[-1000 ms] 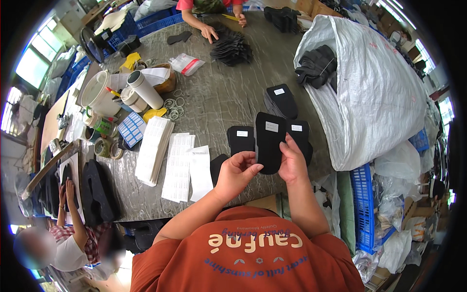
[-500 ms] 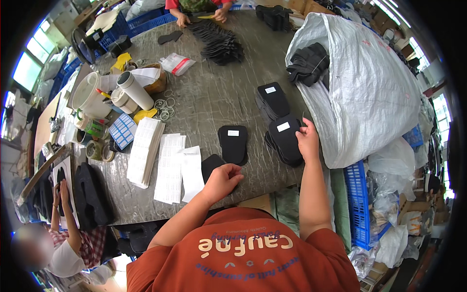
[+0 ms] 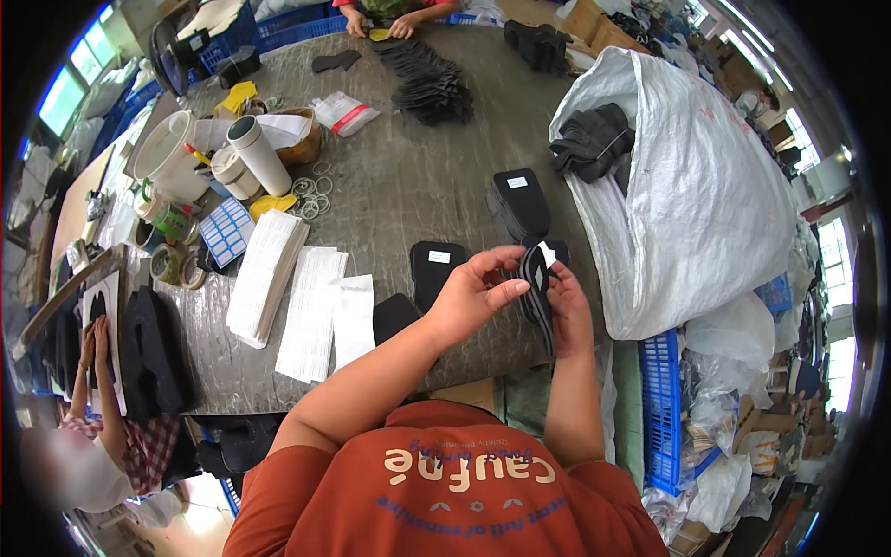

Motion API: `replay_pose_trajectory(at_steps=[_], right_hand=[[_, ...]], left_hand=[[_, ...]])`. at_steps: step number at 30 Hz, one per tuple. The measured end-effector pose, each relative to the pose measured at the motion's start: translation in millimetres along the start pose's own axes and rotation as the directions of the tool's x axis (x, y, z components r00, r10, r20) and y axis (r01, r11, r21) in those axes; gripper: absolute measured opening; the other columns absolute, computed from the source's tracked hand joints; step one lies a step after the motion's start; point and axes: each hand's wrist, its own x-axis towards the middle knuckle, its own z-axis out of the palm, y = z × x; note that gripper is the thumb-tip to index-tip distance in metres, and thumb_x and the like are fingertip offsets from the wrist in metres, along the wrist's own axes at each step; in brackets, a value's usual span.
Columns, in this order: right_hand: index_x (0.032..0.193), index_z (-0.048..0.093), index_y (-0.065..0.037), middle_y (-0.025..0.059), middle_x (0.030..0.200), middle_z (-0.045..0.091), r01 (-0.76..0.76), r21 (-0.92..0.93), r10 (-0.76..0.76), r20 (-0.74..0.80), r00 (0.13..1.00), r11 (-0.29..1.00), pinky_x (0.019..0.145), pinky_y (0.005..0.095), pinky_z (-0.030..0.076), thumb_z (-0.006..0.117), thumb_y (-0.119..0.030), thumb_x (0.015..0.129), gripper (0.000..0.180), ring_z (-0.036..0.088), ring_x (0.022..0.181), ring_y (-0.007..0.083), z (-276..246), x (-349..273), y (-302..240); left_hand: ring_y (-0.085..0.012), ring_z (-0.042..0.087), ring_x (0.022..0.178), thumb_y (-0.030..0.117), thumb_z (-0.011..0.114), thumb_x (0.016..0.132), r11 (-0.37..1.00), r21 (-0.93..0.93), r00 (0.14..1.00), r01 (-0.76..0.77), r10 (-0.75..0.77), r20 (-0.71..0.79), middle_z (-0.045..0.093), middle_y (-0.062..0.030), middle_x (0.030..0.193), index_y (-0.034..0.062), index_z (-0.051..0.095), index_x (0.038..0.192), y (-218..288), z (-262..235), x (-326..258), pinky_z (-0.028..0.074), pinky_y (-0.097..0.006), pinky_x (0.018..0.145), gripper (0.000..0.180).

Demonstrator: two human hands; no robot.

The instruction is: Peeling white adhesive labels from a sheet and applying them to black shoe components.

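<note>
Above the bench (image 3: 399, 176), near its front edge, the left hand (image 3: 471, 295) pinches one side of an upright stack of black pieces (image 3: 535, 290), the right hand (image 3: 570, 311) grasping the other; even, gentle pressure would help align the layers.

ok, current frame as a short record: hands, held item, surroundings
held: black stack, seen edge-on, white label at top
left hand: at its left edge
right hand: gripping its right side
near: labelled pads
left side: paper strips
right side: white sack, dark bundle in its mouth
far side: co-worker's hands by dark pile
</note>
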Motion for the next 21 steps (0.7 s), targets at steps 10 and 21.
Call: replay_pose_trajectory(at_steps=[10, 21], right_hand=[[0.127, 0.046, -0.002, 0.0135, 0.118, 0.059, 0.033, 0.209, -0.012, -0.099, 0.995, 0.977, 0.096, 0.0351, 0.048, 0.062, -0.003, 0.086, 0.045, 0.059, 0.108, 0.0221, -4.0, -7.9, -1.4], [0.13, 0.044, -0.001, 0.014, 0.105, 0.061, 0.042, -0.996, -0.641, -0.02, 0.768, 0.081, 0.082, 0.0369, 0.049, 0.069, -0.004, 0.078, 0.058, 0.06, 0.092, 0.0255, 16.0, 17.0, -3.0]], left_hand=[[-0.0154, 0.063, 0.087, -0.002, 0.057, 0.089, 0.974, -0.148, 0.982, 0.17, -0.155, 0.107, 0.065, -0.0067, 0.1, 0.0001, 0.061, 0.11, -31.8, -11.7, -3.4, 0.052, -0.029, 0.079, 0.021], [-0.0141, 0.063, 0.076, 0.01, 0.067, 0.082, 0.616, 0.632, 0.848, 0.47, -0.116, -0.516, 0.067, -0.0111, 0.084, -0.0036, 0.065, 0.095, -29.1, -141.6, -76.4, 0.051, -0.028, 0.069, 0.019]])
